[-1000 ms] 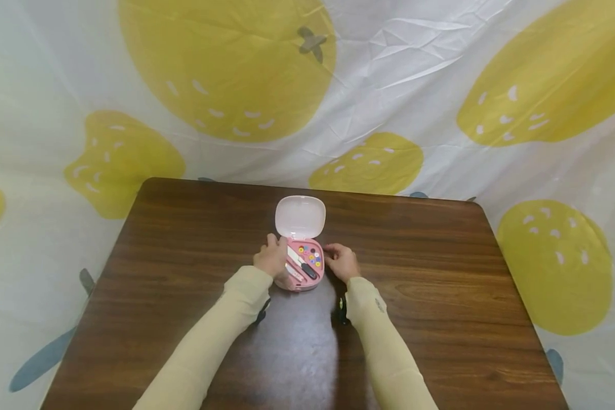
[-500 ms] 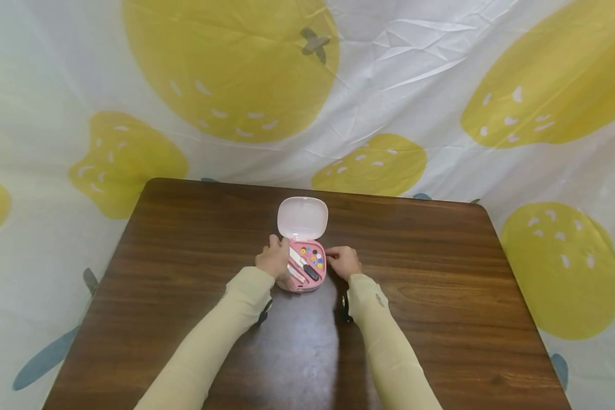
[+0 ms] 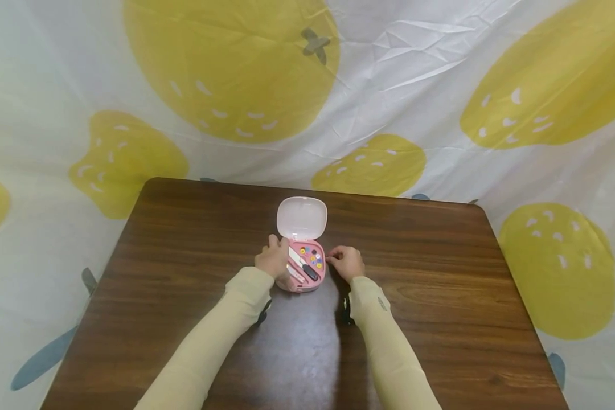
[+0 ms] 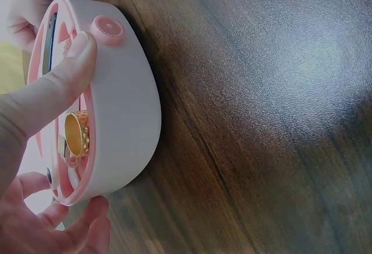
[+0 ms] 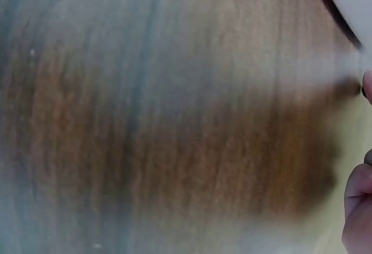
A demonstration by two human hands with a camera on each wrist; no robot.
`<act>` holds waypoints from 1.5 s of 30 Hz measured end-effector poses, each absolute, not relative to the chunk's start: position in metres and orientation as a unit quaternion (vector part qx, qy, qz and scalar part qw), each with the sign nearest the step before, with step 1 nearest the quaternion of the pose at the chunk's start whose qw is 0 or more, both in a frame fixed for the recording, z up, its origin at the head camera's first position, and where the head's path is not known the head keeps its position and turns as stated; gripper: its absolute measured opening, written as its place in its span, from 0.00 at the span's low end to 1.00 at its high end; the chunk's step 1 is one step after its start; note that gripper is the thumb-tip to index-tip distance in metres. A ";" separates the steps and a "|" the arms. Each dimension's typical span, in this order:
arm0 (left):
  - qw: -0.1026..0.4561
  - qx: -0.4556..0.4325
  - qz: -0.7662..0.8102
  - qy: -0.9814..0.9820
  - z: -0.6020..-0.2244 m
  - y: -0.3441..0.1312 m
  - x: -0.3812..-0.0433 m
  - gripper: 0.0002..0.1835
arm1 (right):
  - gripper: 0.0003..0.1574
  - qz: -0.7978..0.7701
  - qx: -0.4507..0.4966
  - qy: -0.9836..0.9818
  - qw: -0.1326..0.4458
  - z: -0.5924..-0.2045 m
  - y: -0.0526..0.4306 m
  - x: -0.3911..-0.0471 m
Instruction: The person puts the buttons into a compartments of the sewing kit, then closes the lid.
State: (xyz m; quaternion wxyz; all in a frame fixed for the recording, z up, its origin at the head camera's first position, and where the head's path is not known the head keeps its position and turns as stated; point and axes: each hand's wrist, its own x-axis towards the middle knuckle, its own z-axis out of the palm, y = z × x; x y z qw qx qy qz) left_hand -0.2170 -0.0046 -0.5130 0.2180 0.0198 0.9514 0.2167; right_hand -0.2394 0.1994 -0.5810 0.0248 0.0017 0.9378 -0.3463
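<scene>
A pink and white sewing kit box stands on the table with its pale lid raised behind it. Several colourful buttons and a black-handled tool lie inside. My left hand grips the box's left side; in the left wrist view its thumb presses over the rim beside a gold thimble, the other fingers round the end. My right hand is at the box's right side, fingers bent, thumb and forefinger close together near the wall. I cannot tell whether they pinch anything.
The dark wooden table reaches out on both sides of the box. A white cloth with yellow fruit prints hangs behind the table's back edge. A round pink knob sticks out from the box's front wall.
My right hand's thumb and forefinger have drawn closer together and back slightly to the right. The left hand and the box hold their place; the head view shifted slightly.
</scene>
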 end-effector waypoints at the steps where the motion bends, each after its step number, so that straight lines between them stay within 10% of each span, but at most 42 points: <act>1: 0.217 0.020 0.216 0.952 -0.512 -0.005 -0.217 0.60 | 0.05 -0.355 -0.001 0.935 0.020 -0.580 0.200 -0.239; 45: 0.187 0.032 0.205 0.960 -0.513 -0.006 -0.215 0.56 | 0.06 -0.334 -0.042 0.940 0.063 -0.537 0.133 -0.250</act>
